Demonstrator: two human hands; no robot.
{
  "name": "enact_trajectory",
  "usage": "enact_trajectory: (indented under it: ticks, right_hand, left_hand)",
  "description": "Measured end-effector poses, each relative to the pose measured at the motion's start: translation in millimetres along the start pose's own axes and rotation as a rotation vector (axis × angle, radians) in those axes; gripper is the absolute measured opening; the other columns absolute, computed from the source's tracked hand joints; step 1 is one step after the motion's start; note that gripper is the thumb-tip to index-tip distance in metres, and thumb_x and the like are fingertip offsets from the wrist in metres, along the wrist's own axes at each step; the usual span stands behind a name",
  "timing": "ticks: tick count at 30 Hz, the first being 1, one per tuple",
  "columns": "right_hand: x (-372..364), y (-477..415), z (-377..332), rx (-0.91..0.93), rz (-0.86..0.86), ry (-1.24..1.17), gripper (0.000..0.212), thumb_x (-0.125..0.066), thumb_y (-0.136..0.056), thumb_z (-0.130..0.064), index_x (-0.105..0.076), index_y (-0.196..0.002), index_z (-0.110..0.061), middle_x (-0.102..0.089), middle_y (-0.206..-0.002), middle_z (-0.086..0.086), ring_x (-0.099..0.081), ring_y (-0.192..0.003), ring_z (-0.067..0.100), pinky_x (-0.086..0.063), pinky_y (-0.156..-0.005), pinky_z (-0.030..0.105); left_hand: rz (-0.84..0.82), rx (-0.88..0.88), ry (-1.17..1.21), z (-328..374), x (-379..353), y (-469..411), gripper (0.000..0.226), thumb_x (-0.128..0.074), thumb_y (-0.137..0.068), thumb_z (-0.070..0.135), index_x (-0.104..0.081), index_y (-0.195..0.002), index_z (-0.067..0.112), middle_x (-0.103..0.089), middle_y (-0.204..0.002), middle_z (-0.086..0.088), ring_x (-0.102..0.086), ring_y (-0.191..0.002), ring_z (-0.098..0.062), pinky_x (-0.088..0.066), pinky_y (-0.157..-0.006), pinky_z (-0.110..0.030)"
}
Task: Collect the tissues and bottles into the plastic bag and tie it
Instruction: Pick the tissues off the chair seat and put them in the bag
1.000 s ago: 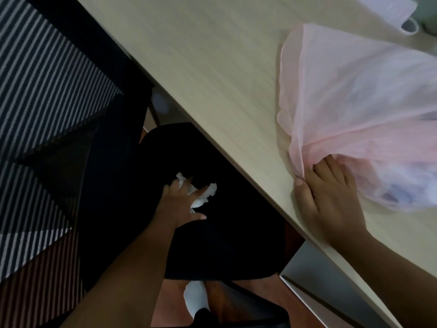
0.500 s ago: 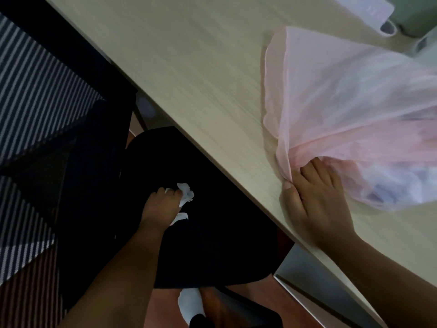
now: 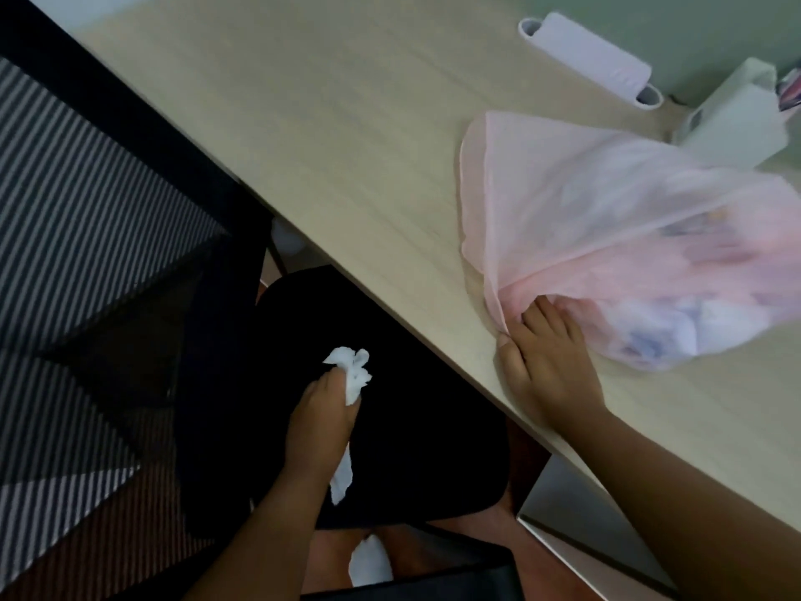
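A thin pink plastic bag [image 3: 607, 236] lies on the pale wooden table [image 3: 329, 136], with white tissues and blurred items showing through it. My right hand [image 3: 546, 362] rests at the table's near edge and pinches the bag's rim. Below the table, over a black chair seat [image 3: 416, 405], my left hand [image 3: 318, 416] is closed around a crumpled white tissue [image 3: 353, 373]; part of it hangs out under my palm. No bottle is clearly visible.
A white cylindrical object [image 3: 589, 65] and a white box [image 3: 737, 119] lie at the table's far side. A black mesh chair back [image 3: 108, 253] stands at the left. Another white scrap [image 3: 368, 561] lies low on the reddish floor.
My left hand has closed on the tissue and lifted it off the chair seat. The right hand stays on the bag's rim. The camera view has shifted toward the table.
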State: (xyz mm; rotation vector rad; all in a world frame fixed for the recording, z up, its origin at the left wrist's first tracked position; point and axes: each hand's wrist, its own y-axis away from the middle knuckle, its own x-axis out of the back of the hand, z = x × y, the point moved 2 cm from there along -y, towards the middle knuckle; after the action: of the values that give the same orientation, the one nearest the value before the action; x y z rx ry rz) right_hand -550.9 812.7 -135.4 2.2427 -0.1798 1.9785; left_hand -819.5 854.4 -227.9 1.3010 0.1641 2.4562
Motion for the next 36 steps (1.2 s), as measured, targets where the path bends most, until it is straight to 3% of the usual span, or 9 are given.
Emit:
enact_trajectory:
  ticks: [3, 7, 12, 16, 19, 24, 32, 34, 36]
  right_hand:
    - [1.5, 4.0, -2.5, -0.017, 0.054, -0.074, 0.048, -0.039, -0.092, -0.025, -0.055, -0.135, -0.012, -0.055, -0.135, 0.016, -0.042, -0.133, 0.035, -0.027, -0.114, 0.047]
    - [18.5, 15.2, -4.5, -0.016, 0.206, -0.157, 0.035, -0.046, -0.091, -0.017, -0.066, -0.118, -0.007, -0.063, -0.116, 0.018, -0.056, -0.111, 0.039, -0.042, -0.096, 0.045]
    - [82.6, 30.4, -3.7, -0.206, 0.454, -0.208, 0.034, -0.041, -0.092, -0.028, -0.068, -0.103, -0.01, -0.058, -0.117, 0.015, -0.048, -0.107, 0.032, -0.034, -0.088, 0.04]
    - [141.9, 37.4, 17.6, -0.306, 0.575, -0.52, 0.034, -0.033, -0.101, -0.028, -0.062, -0.098, -0.011, -0.055, -0.096, 0.005, -0.049, -0.092, 0.025, -0.037, -0.078, 0.034]
    - [173.0, 47.5, 37.3, -0.373, 0.653, -0.691, 0.027, -0.033, -0.105, -0.022, -0.051, -0.087, -0.016, -0.056, -0.078, -0.003, -0.052, -0.074, 0.019, -0.031, -0.065, 0.026]
    - [207.6, 62.1, 89.3, -0.496, 0.744, -0.778, 0.023, -0.038, -0.104, -0.016, -0.06, -0.106, -0.008, -0.06, -0.091, 0.0, -0.048, -0.078, 0.012, -0.032, -0.07, 0.023]
    - [248.4, 46.8, 131.0, -0.484, 0.737, -1.104, 0.03, -0.039, -0.104, -0.03, -0.06, -0.091, -0.012, -0.06, -0.08, -0.004, -0.053, -0.073, 0.01, -0.044, -0.071, 0.03]
    - [254.2, 39.5, 139.8, -0.491, 0.734, -1.141, 0.035, -0.038, -0.104, -0.033, -0.057, -0.091, -0.005, -0.059, -0.08, -0.001, -0.051, -0.071, 0.011, -0.043, -0.069, 0.028]
    - [261.8, 30.2, 148.8, -0.487, 0.74, -1.169, 0.033, -0.038, -0.104, -0.032, -0.057, -0.09, -0.008, -0.057, -0.078, -0.004, -0.05, -0.065, 0.001, -0.041, -0.062, 0.016]
  left_hand:
    - [0.179, -0.026, 0.262, 16.5, 31.7, 21.0, 0.011, -0.058, -0.096, 0.009, -0.06, -0.106, 0.012, -0.068, -0.105, -0.006, -0.064, -0.09, -0.017, -0.048, -0.079, -0.019]
    - [0.272, -0.071, 0.299, 40.1, 83.6, 28.2, 0.013, -0.052, -0.097, 0.02, -0.052, -0.109, 0.021, -0.065, -0.109, 0.005, -0.064, -0.086, -0.016, -0.058, -0.072, -0.044]
    - [0.293, -0.163, 0.455, 112.0, 134.8, 15.2, 0.03, -0.046, -0.1, 0.019, -0.049, -0.13, 0.02, -0.065, -0.111, -0.006, -0.064, -0.092, -0.02, -0.048, -0.067, -0.021]
    - [0.346, -0.19, 0.566, 190.0, 150.8, -2.4, 0.031, -0.043, -0.1, 0.021, -0.052, -0.129, 0.015, -0.063, -0.087, -0.003, -0.061, -0.076, -0.017, -0.046, -0.067, -0.026]
    - [0.321, -0.167, 0.793, 243.9, 154.6, -18.5, 0.035, -0.044, -0.097, 0.029, -0.052, -0.131, 0.022, -0.066, -0.087, -0.001, -0.065, -0.079, -0.022, -0.055, -0.076, -0.039]
    - [0.397, -0.186, 1.032, 331.3, 162.3, -38.5, 0.034, -0.043, -0.095, 0.026, -0.055, -0.126, 0.022, -0.067, -0.089, 0.0, -0.064, -0.074, -0.017, -0.055, -0.079, -0.041]
    - [0.457, -0.131, 1.227, 421.4, 123.4, -35.9, 0.04, -0.043, -0.098, 0.036, -0.054, -0.132, 0.018, -0.07, -0.102, 0.001, -0.069, -0.088, -0.017, -0.056, -0.088, -0.035]
    - [0.422, -0.168, 1.179, 431.9, 100.3, -27.0, 0.042, -0.045, -0.1, 0.036, -0.052, -0.137, 0.017, -0.067, -0.112, 0.008, -0.066, -0.101, -0.009, -0.052, -0.091, -0.022]
    - [0.353, -0.226, 1.06, 437.9, 75.3, -15.0, 0.034, -0.046, -0.103, 0.031, -0.05, -0.135, 0.019, -0.06, -0.102, 0.023, -0.058, -0.088, 0.018, -0.041, -0.076, -0.001]
